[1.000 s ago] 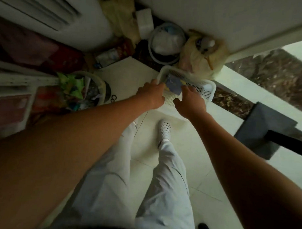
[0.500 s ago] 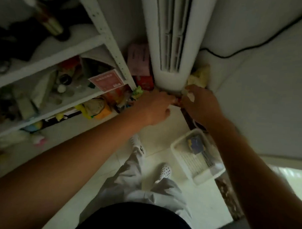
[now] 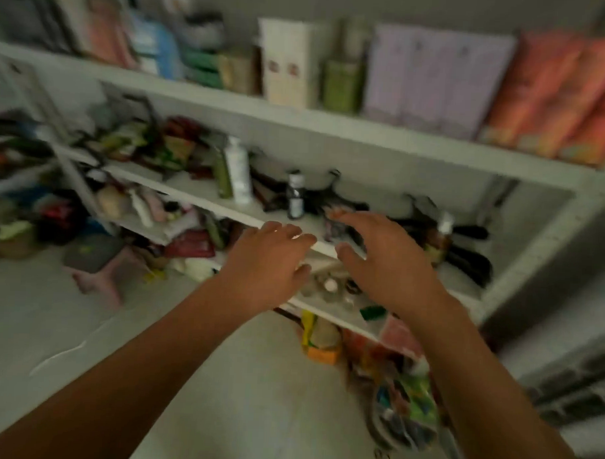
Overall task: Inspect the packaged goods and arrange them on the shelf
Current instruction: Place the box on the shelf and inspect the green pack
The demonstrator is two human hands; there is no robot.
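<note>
A white shelf unit (image 3: 393, 138) fills the view, and the picture is blurred. My right hand (image 3: 382, 266) reaches to the front edge of the middle shelf (image 3: 206, 198). Its thumb and fingers curve round a small dark packet (image 3: 333, 229) at that edge. My left hand (image 3: 269, 262) hovers just left of it with fingers stretched out over the shelf edge, holding nothing. Behind the packet stands a small dark bottle (image 3: 294, 198), with a white bottle (image 3: 239, 174) and a green bottle (image 3: 223, 178) further left.
The top shelf holds purple boxes (image 3: 436, 79), orange packs (image 3: 556, 97) and cream boxes (image 3: 286, 60). Dark hangers (image 3: 465, 235) lie on the middle shelf at right. Lower shelves are crowded with packets. A pink stool (image 3: 97, 273) and a basket of goods (image 3: 404, 411) stand on the floor.
The view swung up from the white floor basket and the air conditioner's base to the shelf. Both hands rose from floor level to the middle shelf's edge.
</note>
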